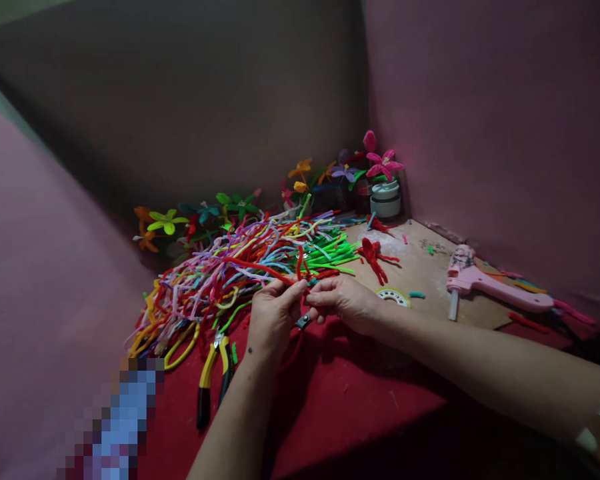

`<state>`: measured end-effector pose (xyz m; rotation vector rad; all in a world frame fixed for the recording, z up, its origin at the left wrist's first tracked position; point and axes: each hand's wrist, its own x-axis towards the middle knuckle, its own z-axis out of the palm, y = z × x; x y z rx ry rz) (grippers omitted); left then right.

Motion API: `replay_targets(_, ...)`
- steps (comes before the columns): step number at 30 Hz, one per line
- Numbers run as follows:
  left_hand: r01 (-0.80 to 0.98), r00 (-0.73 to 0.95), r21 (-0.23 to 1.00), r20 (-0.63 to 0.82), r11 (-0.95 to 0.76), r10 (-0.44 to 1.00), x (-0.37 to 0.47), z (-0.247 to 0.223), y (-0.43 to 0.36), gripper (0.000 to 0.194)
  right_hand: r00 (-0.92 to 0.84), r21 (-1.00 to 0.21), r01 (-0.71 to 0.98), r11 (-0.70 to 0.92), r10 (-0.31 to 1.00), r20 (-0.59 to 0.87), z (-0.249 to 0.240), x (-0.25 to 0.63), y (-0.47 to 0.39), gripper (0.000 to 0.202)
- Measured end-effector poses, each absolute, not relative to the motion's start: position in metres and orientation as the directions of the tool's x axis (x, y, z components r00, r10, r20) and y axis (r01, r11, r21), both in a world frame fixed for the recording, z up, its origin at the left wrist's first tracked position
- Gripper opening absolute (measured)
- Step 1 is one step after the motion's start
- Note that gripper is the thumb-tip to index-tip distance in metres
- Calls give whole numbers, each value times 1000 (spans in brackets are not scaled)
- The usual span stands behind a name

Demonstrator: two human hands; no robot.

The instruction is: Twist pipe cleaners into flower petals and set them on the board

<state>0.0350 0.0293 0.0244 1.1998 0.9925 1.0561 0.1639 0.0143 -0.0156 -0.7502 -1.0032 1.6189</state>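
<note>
Two-handed pinch on red fuzzy stems (299, 267)

My left hand (274, 313) and right hand (347, 303) grip them between thumb and fingers, nearly touching, probably because such thin pieces need fingertip control. Beside my left wrist, the yellow-and-black pliers (207, 373) lie on the red surface (340, 407), seemingly within easy reach. The multicoloured pile (195, 283) spreads beyond, its loose ends crossing. To my right, the pink glue gun (505, 295) rests on a board (430, 293), perhaps to protect the cloth. My fingers hide the joined part; I can't identify the metal piece (305, 321) beneath them. My forearm partly covers the white ring (394, 297).
</note>
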Motion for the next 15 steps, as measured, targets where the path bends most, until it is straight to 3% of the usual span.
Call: replay_targets(15,-71,343,996,-32,60,939,27,10,37,22,-241,-863,-490,-122,970,0,-13,164,16,18)
